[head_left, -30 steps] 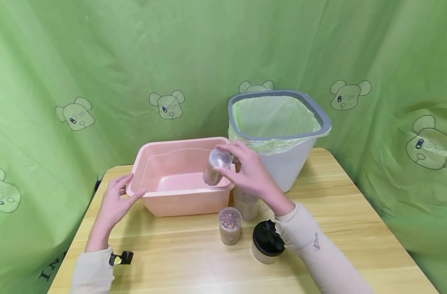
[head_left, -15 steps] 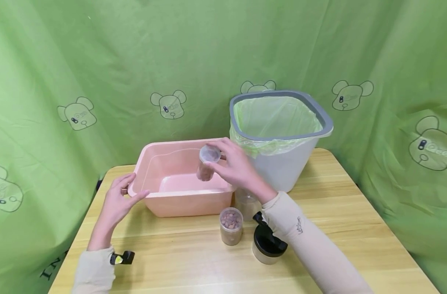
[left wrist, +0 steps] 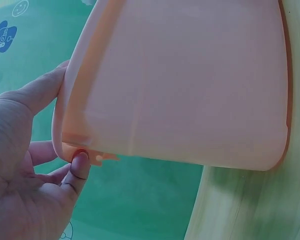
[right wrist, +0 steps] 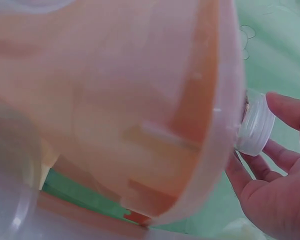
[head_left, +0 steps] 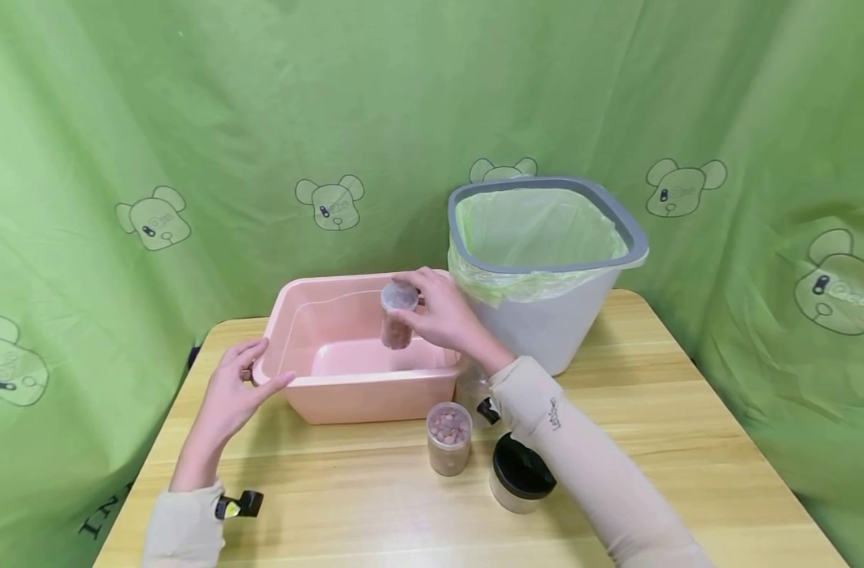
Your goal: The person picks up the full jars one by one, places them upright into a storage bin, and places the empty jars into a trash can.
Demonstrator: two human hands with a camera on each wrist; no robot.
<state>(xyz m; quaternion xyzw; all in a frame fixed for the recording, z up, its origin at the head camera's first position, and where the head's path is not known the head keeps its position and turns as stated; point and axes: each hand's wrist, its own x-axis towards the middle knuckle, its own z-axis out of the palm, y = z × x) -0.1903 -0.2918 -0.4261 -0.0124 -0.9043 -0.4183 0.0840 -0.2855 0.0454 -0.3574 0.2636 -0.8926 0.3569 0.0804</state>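
A clear plastic jar (head_left: 397, 325) with reddish-brown contents is held upright over the pink basin (head_left: 375, 379) by my right hand (head_left: 442, 312), thumb and fingers gripping it near its lid. In the right wrist view only the jar's top (right wrist: 256, 124) shows past the basin's rim. My left hand (head_left: 231, 394) holds the basin's near left corner, thumb on the front rim and fingers along the left side; the left wrist view shows the fingertips (left wrist: 80, 162) under the rim. Just in front of the basin stands a second clear jar (head_left: 449, 442) filled with small reddish stones.
Behind the right forearm stands another clear container (head_left: 472, 388), partly hidden. A black-lidded jar (head_left: 520, 473) sits near that sleeve. To the basin's right is a tall white bin (head_left: 566, 315) with a green liner. A green curtain (head_left: 403, 118) hangs behind the wooden table (head_left: 346, 513).
My right hand has carried the jar leftward, from near the basin's right end further in over its inside, and the jar is now more upright. My left hand keeps its hold on the corner.
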